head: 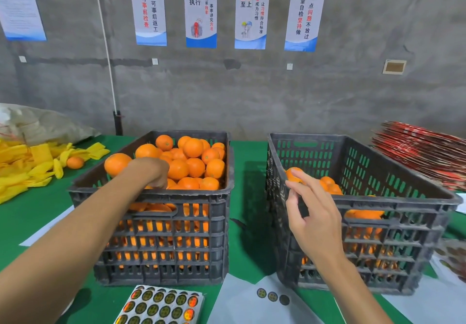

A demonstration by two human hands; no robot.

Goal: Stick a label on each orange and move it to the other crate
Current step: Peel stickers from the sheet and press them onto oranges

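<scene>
Oranges fill left crate; my left hand dips among them, fingers hidden, grip unreadable, likely fetching next fruit. Right hand hangs over right crate rim, fingers loosely apart, holding nothing, 1 orange just beyond fingertips. Label sheet near me, print illegible. Poster reads 高效执行.

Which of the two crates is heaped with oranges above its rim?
The left crate, where the left hand reaches in. The right crate is only partly filled, its oranges well below the rim.
</scene>
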